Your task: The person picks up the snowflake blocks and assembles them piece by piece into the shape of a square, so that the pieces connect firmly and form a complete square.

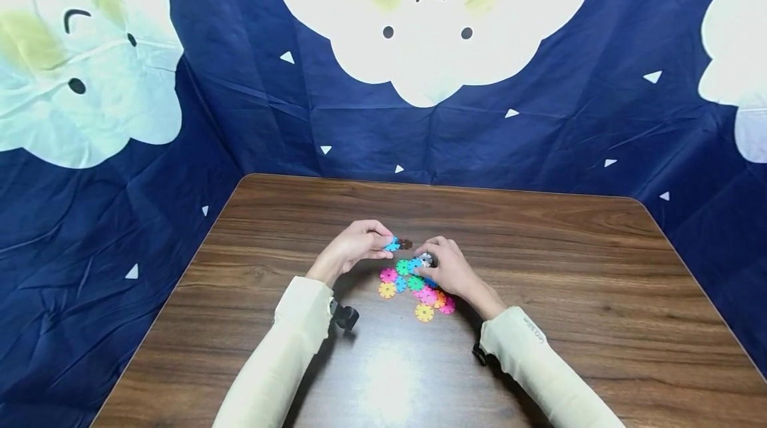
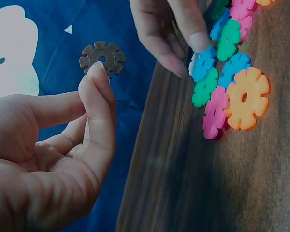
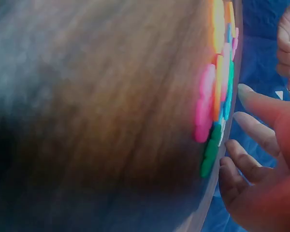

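My left hand [image 1: 357,241] pinches a blue notched flower disc [image 1: 392,244] between thumb and fingertips, above the table. A brown notched disc [image 1: 405,243] projects from the blue one and looks joined to it; in the left wrist view the brown disc [image 2: 115,58] shows beyond the fingertips, which hide the blue one. My right hand [image 1: 449,267] is at the far side of a pile of flower discs, fingers spread and gently bent. Its fingertips are at a blue disc [image 2: 203,64] and a white disc [image 1: 426,259]. Contact is unclear.
The pile holds several discs, among them pink [image 1: 388,275], green [image 1: 415,283], yellow [image 1: 424,312] and orange [image 1: 440,300]. They lie flat or overlapping on the wooden table [image 1: 569,261]. A dark blue cloth [image 1: 359,128] with clouds hangs behind the table.
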Motion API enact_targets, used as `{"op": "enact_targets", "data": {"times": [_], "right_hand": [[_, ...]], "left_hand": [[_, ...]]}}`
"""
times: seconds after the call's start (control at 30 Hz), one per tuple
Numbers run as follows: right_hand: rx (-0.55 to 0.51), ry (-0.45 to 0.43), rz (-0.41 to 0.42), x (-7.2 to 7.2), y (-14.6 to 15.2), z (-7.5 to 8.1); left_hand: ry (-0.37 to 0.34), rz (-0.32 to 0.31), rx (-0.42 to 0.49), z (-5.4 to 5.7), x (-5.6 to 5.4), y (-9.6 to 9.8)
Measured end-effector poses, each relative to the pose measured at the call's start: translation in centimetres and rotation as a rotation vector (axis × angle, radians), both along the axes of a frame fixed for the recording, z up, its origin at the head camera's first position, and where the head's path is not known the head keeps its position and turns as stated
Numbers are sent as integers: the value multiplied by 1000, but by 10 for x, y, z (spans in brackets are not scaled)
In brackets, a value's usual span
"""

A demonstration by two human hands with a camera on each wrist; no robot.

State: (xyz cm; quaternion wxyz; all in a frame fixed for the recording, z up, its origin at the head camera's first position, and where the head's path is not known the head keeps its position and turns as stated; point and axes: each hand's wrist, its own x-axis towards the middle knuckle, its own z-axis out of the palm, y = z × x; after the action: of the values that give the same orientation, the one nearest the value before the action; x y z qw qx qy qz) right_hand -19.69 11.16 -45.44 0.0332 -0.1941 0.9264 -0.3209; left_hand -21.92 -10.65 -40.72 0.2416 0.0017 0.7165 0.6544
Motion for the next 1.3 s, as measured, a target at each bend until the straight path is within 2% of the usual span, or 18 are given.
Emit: {"op": "enact_targets", "data": {"times": [0.17,0.5,0.63,0.77,1.1,1.3], "right_hand": [[47,30,7,1,-1,-1],[18,41,-37,1,0,1],[-62,-40,-48,0,2,7],[-172,-147,-97,0,5,12],[-515,-360,-230,1,8,20],[-570,-427,-262,1,7,24]], "left_hand": [[7,-4,0,2,0,1],[2,-13,-1,1,-2,0],[7,-9,4,1,-3,0],[15,-14,13,-1,-4,0],[9,-17,1,0,-1,3],[17,-43,3,1,0,4]]}}
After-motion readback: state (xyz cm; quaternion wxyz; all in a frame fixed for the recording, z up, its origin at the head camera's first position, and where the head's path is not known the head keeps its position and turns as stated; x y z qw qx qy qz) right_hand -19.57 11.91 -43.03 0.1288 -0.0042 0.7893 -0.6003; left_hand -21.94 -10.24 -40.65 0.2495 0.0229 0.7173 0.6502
